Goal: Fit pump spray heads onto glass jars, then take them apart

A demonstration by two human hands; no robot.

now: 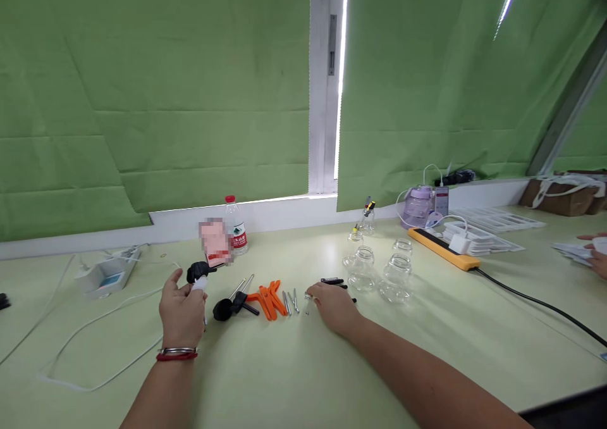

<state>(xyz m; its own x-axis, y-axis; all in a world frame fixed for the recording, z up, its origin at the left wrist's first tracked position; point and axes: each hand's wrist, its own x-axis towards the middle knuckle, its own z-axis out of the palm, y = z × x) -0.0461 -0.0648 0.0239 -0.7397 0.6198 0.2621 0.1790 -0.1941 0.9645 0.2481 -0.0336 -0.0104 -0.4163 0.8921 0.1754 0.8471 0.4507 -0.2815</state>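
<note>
My left hand [183, 312] is raised over the left of the table, fingers curled around a small whitish translucent piece [200, 283] whose kind I cannot make out. Just beyond its fingertips is a black object [198, 271]; whether they touch is unclear. My right hand [334, 307] reaches down with fingertips together at some tiny shiny metal pieces [308, 296]; what is in the pinch is hidden. Between the hands lie orange spring clamps [269, 301], long screws [291, 302] and a round black scoop-like thing [222, 310]. Black pen-like items [332, 281] are partly behind my right hand.
Clear jars [397, 280] stand right of my right hand. Behind are a water bottle [236, 226], a pink phone-like object [215, 242] and a purple jug [417, 207]. An orange power strip [443, 249] trails a black cable. At far right, another person's hand [598, 261] shows.
</note>
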